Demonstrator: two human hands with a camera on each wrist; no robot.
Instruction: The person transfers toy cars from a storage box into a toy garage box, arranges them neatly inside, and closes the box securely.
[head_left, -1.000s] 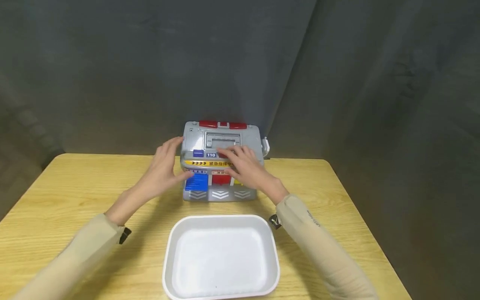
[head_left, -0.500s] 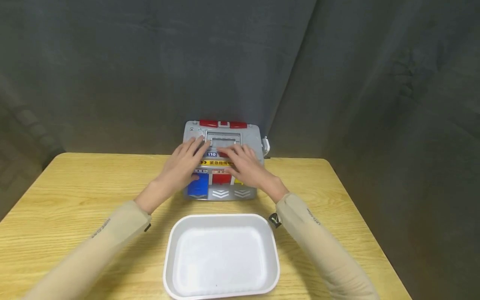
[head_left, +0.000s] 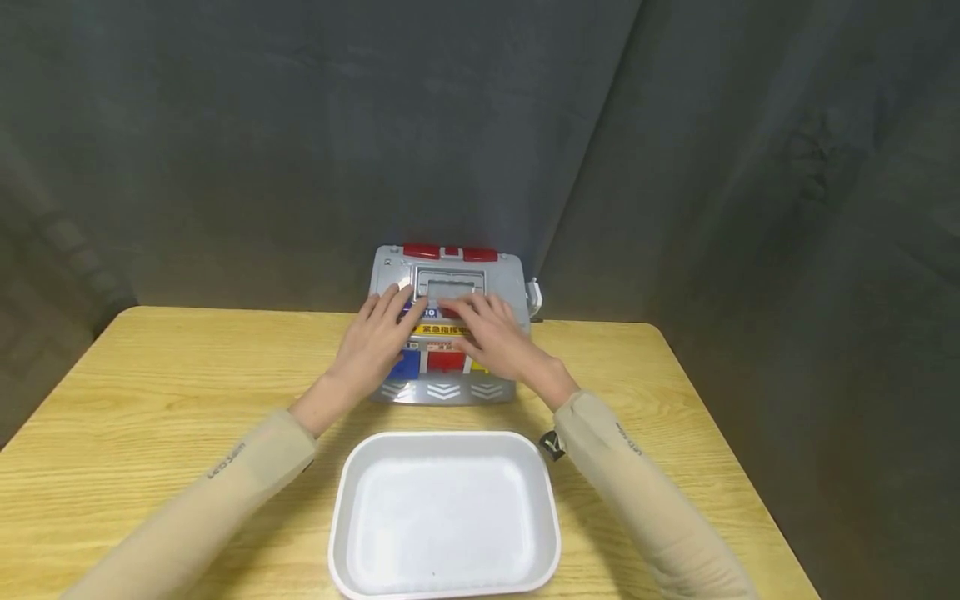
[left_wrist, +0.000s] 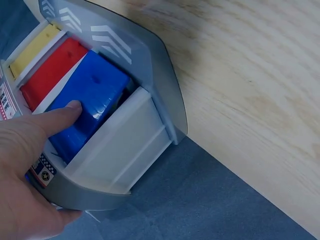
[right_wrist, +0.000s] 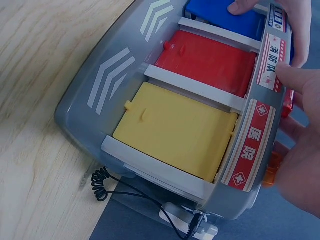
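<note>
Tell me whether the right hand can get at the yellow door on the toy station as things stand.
Probably yes. The right hand rests on the toy station just above the yellow door, and nothing covers that door; the left hand is over at the blue door.

Toy station (head_left: 450,283): grey moulded plastic, smooth, slight sheen. Its blue door (left_wrist: 92,92), red door (right_wrist: 210,62) and yellow door (right_wrist: 175,130): glossy plastic. Bench (head_left: 150,392): pale wood grain, matt. Tray (head_left: 446,442): white, smooth, satin. Backdrop (head_left: 300,125): dark matt cloth.

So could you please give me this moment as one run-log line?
left hand: thumb on blue door | right hand: resting on toy garage | tray: nearer, untouched
</note>
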